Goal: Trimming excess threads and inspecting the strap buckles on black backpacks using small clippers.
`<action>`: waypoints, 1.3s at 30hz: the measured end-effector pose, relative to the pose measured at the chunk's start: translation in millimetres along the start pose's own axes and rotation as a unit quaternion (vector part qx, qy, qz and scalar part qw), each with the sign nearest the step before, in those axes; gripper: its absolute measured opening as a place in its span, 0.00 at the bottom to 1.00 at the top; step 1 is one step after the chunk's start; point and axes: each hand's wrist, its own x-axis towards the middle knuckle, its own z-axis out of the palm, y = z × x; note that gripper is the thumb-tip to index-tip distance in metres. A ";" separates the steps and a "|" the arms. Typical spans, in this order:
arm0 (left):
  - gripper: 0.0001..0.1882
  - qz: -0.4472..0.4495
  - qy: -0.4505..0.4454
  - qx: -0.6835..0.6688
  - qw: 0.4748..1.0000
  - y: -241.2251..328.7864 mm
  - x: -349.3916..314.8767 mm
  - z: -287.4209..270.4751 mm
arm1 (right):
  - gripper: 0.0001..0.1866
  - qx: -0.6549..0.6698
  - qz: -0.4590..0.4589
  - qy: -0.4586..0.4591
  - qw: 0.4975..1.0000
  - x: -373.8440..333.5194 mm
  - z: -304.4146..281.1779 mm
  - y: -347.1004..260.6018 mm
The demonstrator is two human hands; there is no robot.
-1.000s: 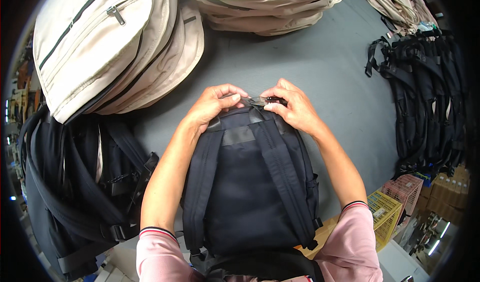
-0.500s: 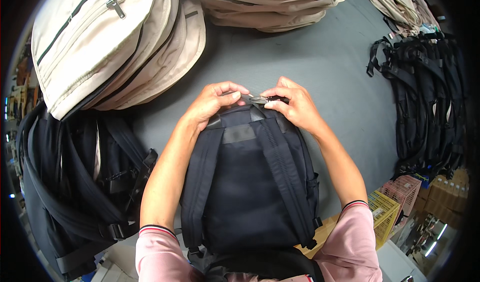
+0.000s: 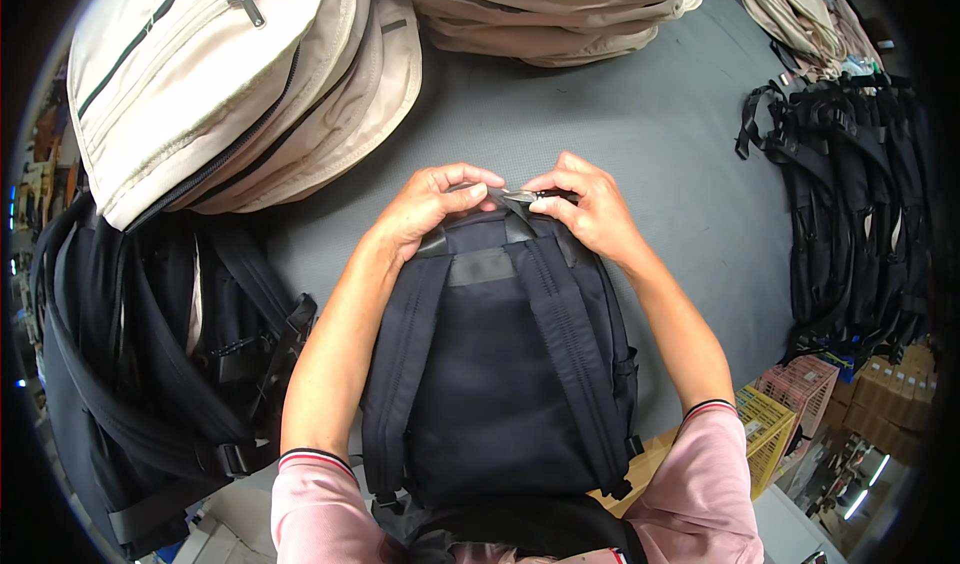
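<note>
A dark navy backpack [image 3: 480, 384] lies in front of me, its back panel and shoulder straps facing up. My left hand [image 3: 430, 209] is closed at its top edge, pinching the dark carry loop [image 3: 488, 196] between thumb and fingers. From the other side my right hand [image 3: 585, 209] grips small thread snips [image 3: 517, 196], whose pale metal blades point left at the loop. The tips are close to my left fingertips; whether they touch the fabric or a thread I cannot make out.
Cream backpacks [image 3: 200, 74] are stacked at the far left, and another cream stack [image 3: 550, 14] lies at the back. Black backpacks [image 3: 150, 364] crowd the left side; more black bags [image 3: 855, 204] line the right edge of the grey table [image 3: 700, 164]. Yellow and pink crates [image 3: 765, 419] stand lower right.
The snips' blades have shifted slightly against the loop, and both hands stay almost in place. The whole view has moved a little.
</note>
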 end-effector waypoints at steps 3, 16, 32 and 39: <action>0.14 0.017 -0.013 0.001 1.000 -2.4 -0.3 -4.3 | 0.11 0.051 0.002 0.067 0.996 -10.4 6.0 -2.8; 0.09 0.048 0.114 0.078 0.989 -5.9 7.1 11.6 | 0.09 0.185 0.191 -0.080 0.961 -1.3 19.0 2.2; 0.12 -0.022 0.088 0.024 0.996 1.4 11.3 4.7 | 0.10 -0.244 -0.148 0.116 0.951 -13.0 6.4 -28.9; 0.12 -0.011 0.097 0.040 0.994 1.4 8.4 6.3 | 0.09 -0.288 -0.168 0.078 0.940 -7.2 0.7 -36.2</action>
